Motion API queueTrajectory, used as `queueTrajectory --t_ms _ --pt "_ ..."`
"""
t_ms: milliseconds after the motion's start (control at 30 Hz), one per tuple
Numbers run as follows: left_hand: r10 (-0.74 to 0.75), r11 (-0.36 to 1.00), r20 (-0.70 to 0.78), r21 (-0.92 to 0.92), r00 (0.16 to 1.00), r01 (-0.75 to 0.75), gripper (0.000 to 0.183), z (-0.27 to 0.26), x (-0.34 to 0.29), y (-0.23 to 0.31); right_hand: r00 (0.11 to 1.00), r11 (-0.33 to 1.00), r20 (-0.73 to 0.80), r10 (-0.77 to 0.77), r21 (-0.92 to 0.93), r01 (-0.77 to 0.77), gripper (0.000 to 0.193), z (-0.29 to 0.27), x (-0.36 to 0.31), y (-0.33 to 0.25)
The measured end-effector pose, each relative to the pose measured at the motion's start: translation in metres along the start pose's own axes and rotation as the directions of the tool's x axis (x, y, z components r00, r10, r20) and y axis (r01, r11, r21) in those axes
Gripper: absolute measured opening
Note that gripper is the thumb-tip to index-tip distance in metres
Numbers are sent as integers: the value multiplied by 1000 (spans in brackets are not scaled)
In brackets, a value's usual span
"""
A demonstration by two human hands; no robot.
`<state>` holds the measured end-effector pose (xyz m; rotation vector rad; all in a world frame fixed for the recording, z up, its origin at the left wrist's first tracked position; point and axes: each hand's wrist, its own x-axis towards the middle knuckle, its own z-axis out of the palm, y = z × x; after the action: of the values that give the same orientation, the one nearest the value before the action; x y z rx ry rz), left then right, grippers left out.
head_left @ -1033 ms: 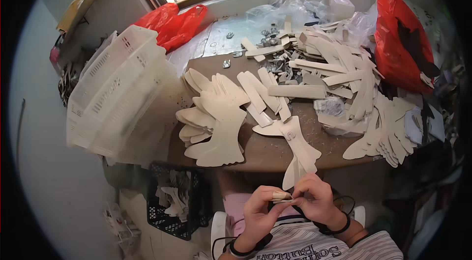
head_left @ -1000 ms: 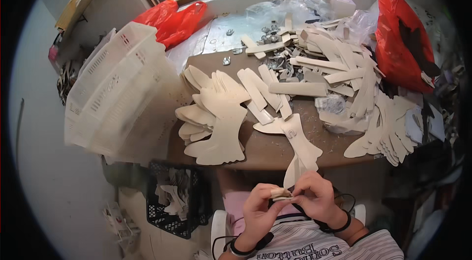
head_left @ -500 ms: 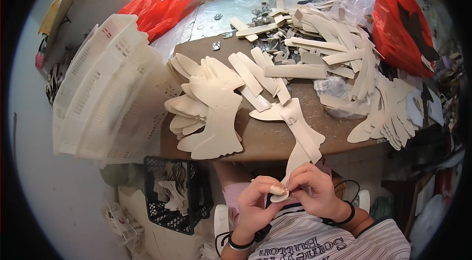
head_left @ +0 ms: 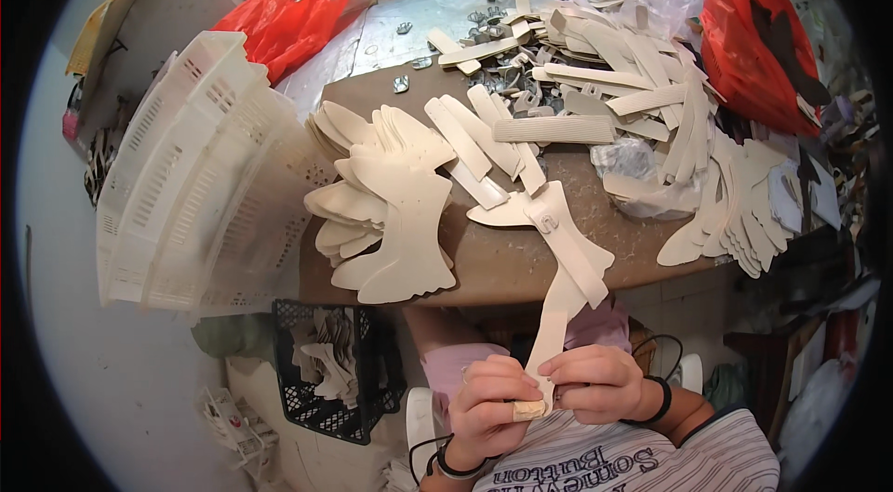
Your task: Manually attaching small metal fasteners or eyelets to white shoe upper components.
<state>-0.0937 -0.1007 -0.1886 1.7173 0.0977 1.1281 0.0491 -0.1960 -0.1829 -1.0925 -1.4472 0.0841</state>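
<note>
- Since the earlier frames the view has tipped downward: the hands sit a little higher in the picture, and the brown table with its piles fills more of the upper half. The hands themselves have kept close together on the same piece.
- The left hand and right hand, low in the frame just right of centre, are both pinched on the bottom end of a long cream strap piece; a bandaged fingertip presses at that end.
- The strap runs up from the fingers to the table edge, where its upper end lies near a cut piece with a small buckle.
- The step in hand looks like working the strap's end by touch, folding or threading it; I cannot tell which, since the fingers hide the tip.
- The next move probably calls for a firm pinch while one hand pulls the end through or flat.
- At centre left lies a fanned stack of cream cut-outs; a white slotted crate fills the left, a black basket sits below the table, and red bags lie upper right.
</note>
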Motion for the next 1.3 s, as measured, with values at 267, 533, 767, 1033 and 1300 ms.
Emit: queueTrajectory --t_ms 267,533,767,1033,1300 --pt "43 999 14 2 999 -43 24 -7 2 -2 1000 1000 -21 20 -15 -20 28 3 -1 1" --pt "39 997 25 66 999 -40 30 -6 4 4 997 997 -36 67 -35 -68 34 7 3 -7" --pt "-50 995 105 95 993 40 40 -8 -3 -4 986 985 27 162 -65 -160 31 6 -5 -5" --pt "-319 947 -126 -68 939 313 41 -2 -19 -6 838 753 132 529 382 -535 31 0 -15 -1" --pt "-475 877 -84 -129 876 463 28 -1 -28 -12 851 827 97 516 202 -524 23 7 -14 2"
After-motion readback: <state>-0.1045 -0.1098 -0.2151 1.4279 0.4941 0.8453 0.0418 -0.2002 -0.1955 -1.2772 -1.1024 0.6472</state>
